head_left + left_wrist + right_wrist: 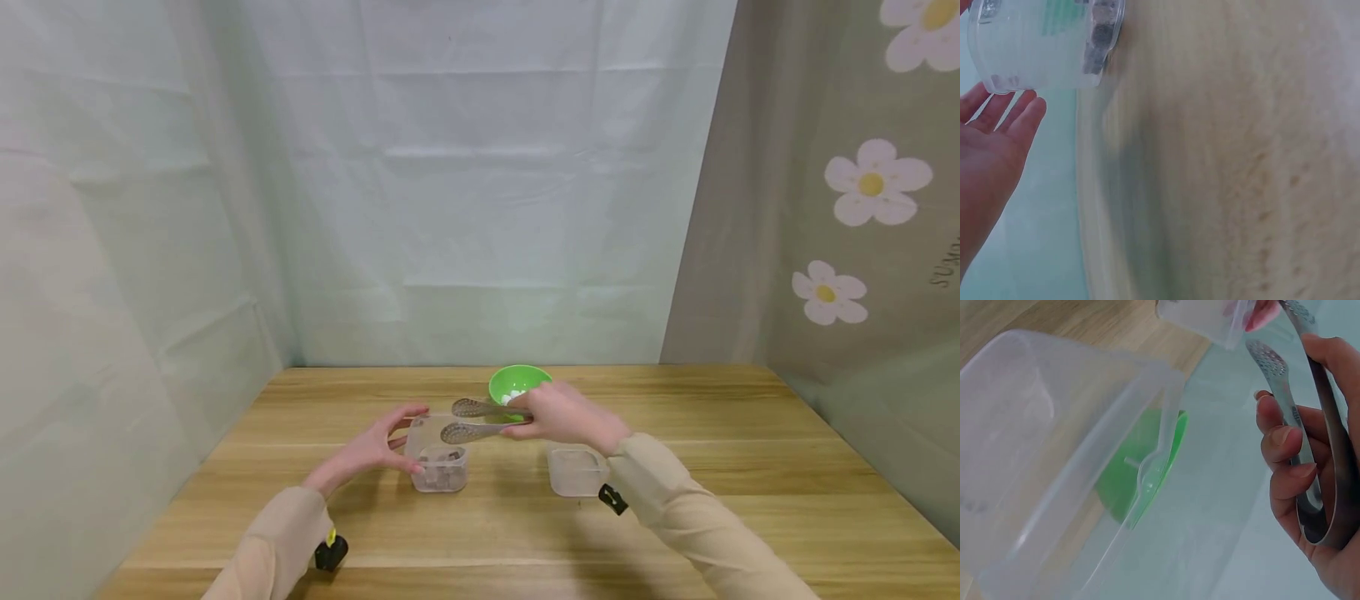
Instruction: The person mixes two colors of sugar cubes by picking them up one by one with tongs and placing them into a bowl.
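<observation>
Only the right wrist view shows right hand (1310, 481) fingers (1282, 440) clasping tongs (1329, 456).

A wooden surface (675, 517) with pale grain running side to side carries three things. Near its far edge, at about twelve o'clock, stands a green bowl (517, 382) with small white pieces inside. Toward the middle, at nine o'clock, sits a clear plastic container (439, 468) holding dark pieces. At three o'clock from it rests a second clear container (573, 471).
</observation>
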A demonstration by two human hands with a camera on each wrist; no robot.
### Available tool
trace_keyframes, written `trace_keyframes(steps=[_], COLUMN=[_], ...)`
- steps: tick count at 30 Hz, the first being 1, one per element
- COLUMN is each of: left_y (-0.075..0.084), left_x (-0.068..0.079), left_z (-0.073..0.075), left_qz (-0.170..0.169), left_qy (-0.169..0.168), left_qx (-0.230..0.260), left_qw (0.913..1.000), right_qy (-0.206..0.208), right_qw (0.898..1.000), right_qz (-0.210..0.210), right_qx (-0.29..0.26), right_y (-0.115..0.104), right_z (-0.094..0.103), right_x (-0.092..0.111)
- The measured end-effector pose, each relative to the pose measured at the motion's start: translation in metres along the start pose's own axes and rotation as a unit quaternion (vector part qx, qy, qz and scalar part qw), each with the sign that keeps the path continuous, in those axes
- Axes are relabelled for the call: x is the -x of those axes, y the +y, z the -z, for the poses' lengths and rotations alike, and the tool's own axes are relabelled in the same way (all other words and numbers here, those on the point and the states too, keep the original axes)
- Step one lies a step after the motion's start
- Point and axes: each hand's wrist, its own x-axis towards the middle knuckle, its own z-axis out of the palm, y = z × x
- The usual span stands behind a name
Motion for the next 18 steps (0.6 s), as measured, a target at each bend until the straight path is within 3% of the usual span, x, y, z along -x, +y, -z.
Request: trace_keyframes(steps=[7, 18], left_y=[-0.002, 0.001], left_x=[0.000, -0.003], left_z=[-0.003, -0.002], left_qz=[0.002, 0.020], left_qy=[0.003, 0.005], left_qx=[-0.016, -0.033], left_qw=[0.9999, 0.9992], right_qy=[-0.035, -0.052], right_qw=[0.999, 0.998], right_qz=[-0.014, 0.019], right_qx=[-0.016, -0.026], right_y=[-0.010, -0.012], right_z=[-0.004, -0.009], right_x=[-0.010, -0.019])
